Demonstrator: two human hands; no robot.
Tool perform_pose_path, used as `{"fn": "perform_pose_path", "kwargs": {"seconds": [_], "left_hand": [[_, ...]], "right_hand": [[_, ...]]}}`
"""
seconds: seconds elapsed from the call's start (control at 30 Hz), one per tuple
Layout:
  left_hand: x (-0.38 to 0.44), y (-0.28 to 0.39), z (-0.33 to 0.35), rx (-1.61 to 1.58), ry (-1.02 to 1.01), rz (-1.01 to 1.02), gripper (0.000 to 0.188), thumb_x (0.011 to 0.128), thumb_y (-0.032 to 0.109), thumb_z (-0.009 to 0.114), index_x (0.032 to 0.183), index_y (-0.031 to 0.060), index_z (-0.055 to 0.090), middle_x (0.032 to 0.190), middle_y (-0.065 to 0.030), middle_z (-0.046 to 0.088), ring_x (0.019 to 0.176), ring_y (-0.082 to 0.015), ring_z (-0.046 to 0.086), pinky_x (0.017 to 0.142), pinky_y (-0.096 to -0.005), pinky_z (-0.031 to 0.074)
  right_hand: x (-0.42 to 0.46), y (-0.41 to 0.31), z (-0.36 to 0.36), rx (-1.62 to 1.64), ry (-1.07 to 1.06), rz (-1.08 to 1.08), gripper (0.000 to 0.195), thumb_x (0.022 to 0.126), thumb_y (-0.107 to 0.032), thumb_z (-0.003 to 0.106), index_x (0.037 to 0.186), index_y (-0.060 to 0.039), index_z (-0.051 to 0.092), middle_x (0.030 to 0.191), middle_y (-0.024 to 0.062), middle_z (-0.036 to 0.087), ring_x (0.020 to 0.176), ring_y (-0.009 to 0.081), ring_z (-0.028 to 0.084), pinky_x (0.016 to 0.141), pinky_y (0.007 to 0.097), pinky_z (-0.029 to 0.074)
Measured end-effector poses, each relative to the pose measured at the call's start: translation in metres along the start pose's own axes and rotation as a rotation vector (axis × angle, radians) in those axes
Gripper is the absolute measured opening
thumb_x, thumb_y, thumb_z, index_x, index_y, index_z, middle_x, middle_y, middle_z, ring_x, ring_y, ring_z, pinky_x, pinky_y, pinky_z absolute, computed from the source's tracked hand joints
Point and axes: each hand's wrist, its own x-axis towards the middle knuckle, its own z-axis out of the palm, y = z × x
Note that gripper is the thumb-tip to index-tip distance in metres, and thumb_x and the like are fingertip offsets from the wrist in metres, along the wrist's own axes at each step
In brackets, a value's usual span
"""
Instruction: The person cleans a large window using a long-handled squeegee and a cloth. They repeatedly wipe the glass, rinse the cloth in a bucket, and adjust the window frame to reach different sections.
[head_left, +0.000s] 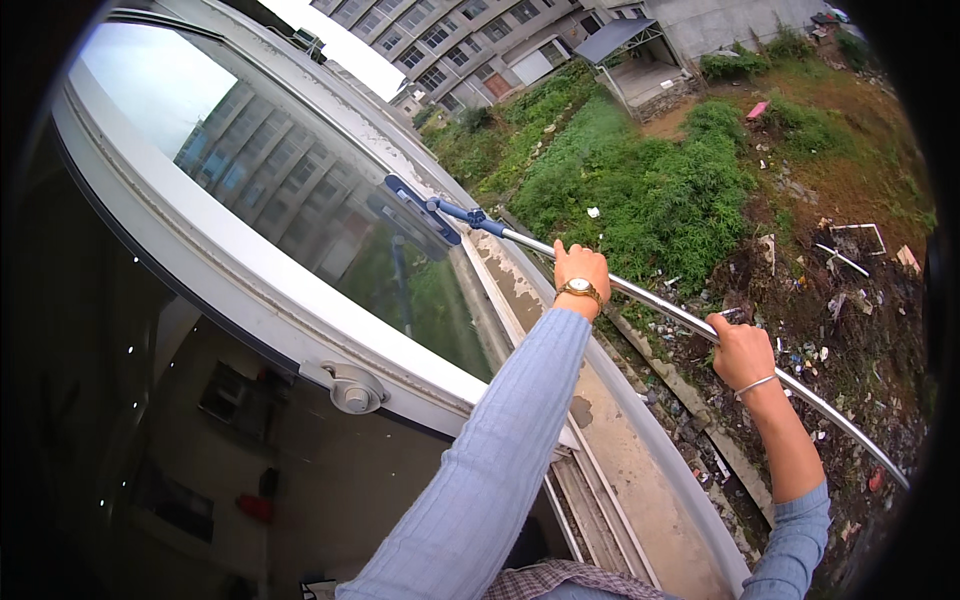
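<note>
My left hand (583, 271), with a gold wristwatch (578, 285) at its wrist, is closed around a long metal pole (660, 301). Farther down the same pole, my right hand (742, 349) grips it, a thin bangle on that wrist. At the pole's far end a blue swivel joint (475, 217) carries a flat blue window-cleaning head (421, 210). The head lies at the outer face of the window glass (300, 202), near its far lower edge, and its reflection shows in the pane. The pole's near end runs out past my right hand to the lower right.
A white window frame (277, 304) with a latch handle (355, 390) stands at left. Below are the sliding track (592, 517) and a weathered concrete ledge (626, 450). Far beneath lie weeds (637, 202) and scattered rubbish. Grey buildings (465, 37) rise beyond.
</note>
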Motion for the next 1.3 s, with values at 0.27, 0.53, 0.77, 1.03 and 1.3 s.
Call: {"fn": "perform_pose_path", "kwargs": {"seconds": [0.27,0.53,0.77,1.03,1.3], "left_hand": [[-0.085,0.191,-0.025,-0.403,0.273,0.473,0.006,0.083,0.015,0.055,0.083,0.0107,0.059,0.074,-0.0040,0.065,0.071,-0.0211,0.064,0.069,-0.0352,0.046],[-0.154,0.322,-0.052,-0.531,0.131,0.649,0.013,0.085,0.021,0.056,0.091,0.0097,0.056,0.073,-0.0028,0.065,0.069,-0.0178,0.067,0.057,-0.0321,0.048],[-0.079,0.151,-0.050,-0.207,0.150,0.404,0.006,0.081,0.015,0.057,0.084,0.0110,0.061,0.075,-0.0035,0.067,0.074,-0.0203,0.065,0.072,-0.0342,0.046],[-0.046,0.007,-0.117,0.118,0.392,0.006,0.014,0.086,0.016,0.054,0.093,0.0114,0.064,0.094,-0.0040,0.064,0.100,-0.0211,0.056,0.103,-0.0514,0.029],[-0.116,0.046,-0.068,0.305,0.506,0.230,0.014,0.081,0.018,0.052,0.085,0.0063,0.059,0.081,-0.0070,0.056,0.088,-0.0221,0.050,0.092,-0.0391,0.034]], "right_hand": [[-0.151,0.200,-0.051,-0.051,0.088,0.065,0.020,0.063,0.001,0.056,0.080,-0.0101,0.058,0.064,0.0137,0.058,0.065,0.0349,0.058,0.059,0.0424,0.040],[-0.275,0.303,-0.054,-0.111,0.137,0.300,0.016,0.058,0.007,0.051,0.068,-0.0049,0.050,0.065,0.0166,0.054,0.067,0.0393,0.053,0.061,0.0422,0.039],[-0.135,0.195,0.034,0.115,0.174,0.109,0.012,0.061,0.002,0.059,0.069,-0.0057,0.055,0.065,0.0172,0.058,0.064,0.0384,0.057,0.057,0.0447,0.043],[0.105,-0.080,-0.038,0.377,0.439,-0.257,0.024,0.078,-0.009,0.059,0.102,-0.0048,0.054,0.071,0.0144,0.061,0.062,0.0333,0.062,0.056,0.0418,0.050],[0.021,-0.078,-0.007,0.554,0.510,-0.365,0.039,0.076,-0.010,0.063,0.112,0.0035,0.054,0.071,0.0156,0.059,0.059,0.0325,0.060,0.054,0.0398,0.050]]}}
